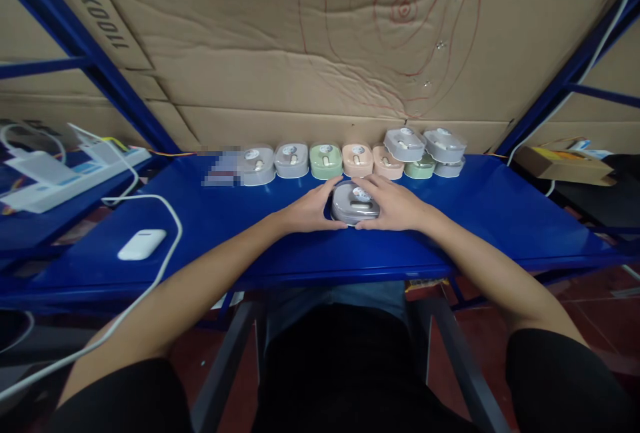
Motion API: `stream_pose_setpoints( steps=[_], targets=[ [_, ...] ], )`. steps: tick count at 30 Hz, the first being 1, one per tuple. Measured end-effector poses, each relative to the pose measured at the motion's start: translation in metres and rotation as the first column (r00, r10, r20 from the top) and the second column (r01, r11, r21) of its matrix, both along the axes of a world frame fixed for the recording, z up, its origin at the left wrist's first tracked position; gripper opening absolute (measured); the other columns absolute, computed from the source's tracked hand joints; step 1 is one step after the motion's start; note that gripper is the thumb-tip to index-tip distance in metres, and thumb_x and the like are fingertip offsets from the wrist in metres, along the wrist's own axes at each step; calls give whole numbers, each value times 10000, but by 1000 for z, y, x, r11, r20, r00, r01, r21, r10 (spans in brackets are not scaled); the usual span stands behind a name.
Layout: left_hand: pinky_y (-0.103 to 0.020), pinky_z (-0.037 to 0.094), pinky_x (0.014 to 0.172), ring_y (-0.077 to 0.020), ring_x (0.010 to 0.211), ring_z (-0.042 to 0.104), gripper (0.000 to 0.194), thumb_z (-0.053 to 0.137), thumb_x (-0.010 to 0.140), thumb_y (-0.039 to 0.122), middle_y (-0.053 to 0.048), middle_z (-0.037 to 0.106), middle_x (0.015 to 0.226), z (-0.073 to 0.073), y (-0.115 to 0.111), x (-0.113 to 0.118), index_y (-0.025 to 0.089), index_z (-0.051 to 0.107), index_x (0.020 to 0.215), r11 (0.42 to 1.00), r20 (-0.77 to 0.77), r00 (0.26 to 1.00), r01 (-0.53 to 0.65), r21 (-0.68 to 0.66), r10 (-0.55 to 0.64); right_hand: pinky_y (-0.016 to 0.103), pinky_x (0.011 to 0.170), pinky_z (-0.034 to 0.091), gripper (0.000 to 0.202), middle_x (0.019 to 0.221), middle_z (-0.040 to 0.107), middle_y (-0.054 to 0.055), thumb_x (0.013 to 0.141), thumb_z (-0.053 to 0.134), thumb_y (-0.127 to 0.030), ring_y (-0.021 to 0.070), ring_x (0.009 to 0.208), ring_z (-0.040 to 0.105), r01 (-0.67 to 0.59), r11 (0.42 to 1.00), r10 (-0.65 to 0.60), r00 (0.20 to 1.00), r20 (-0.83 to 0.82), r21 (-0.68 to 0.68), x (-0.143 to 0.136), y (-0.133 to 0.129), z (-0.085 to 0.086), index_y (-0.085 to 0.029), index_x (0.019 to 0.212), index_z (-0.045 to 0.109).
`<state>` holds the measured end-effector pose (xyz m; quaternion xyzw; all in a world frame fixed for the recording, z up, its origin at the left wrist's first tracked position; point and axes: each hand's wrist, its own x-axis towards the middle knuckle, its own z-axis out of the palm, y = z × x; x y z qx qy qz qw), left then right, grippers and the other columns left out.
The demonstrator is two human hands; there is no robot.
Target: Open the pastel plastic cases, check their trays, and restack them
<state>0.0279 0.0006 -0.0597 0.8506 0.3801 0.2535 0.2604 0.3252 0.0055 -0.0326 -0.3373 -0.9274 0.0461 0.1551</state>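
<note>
A grey lidded plastic box [345, 203] with a clear top, a round sticker and a small handle rests on the blue tabletop in front of me. My left hand [311, 210] is curved round its left side, thumb at the near edge and fingers toward the far edge. On the opposite side, my right hand [400, 205] grips it, with fingers over the top right and thumb at the near edge. Just beyond stands a row of similar boxes, among them a green box [327, 161] and a peach box [357, 160].
At the right end of the row, grey boxes [444, 144] are stacked on others. A white earphone case [142, 244] and a white cable [173, 210] lie at left, near a power strip [75, 180]. Cardboard [240, 33] walls the back; blue posts [545, 80] frame the table [490, 220].
</note>
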Motion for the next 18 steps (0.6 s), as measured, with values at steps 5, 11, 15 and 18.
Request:
stream_pose_setpoints(
  steps=[5,11,15,18],
  targets=[
    [-740,501,1330,-526,1592,640,1336,1016,737,608,-300,625,1731,-2,5,-1,188,350,1816,999,54,999,5,-53,-2,720,1126,663,1153,1733,599,236,904,910,-775,554,1490,670,20,999,-20,1000,2,-31,-2,5,-2,-275,1840,460],
    [-678,497,1337,-484,1597,622,1288,952,796,658,-276,615,1727,-2,3,-1,185,334,1822,999,-37,999,-35,-19,34,660,1058,685,1124,1664,659,237,874,926,-768,544,1420,717,98,992,-91,991,95,-76,2,0,11,-256,1788,521],
    [-625,503,1328,-441,1585,629,1132,854,891,652,-227,661,1664,3,1,-5,207,365,1810,998,-122,991,-59,0,58,611,1020,680,1079,1549,719,265,865,936,-728,533,1322,769,300,948,-264,927,267,-103,27,-16,28,-216,1733,551],
    [-589,505,1327,-423,1574,638,1094,807,931,655,-226,665,1648,7,-1,-7,192,364,1818,997,-162,984,-71,-2,70,623,1053,652,1013,1497,731,293,958,833,-728,552,1355,753,502,862,-455,826,333,-68,66,-34,31,-180,1748,512]
  ],
)
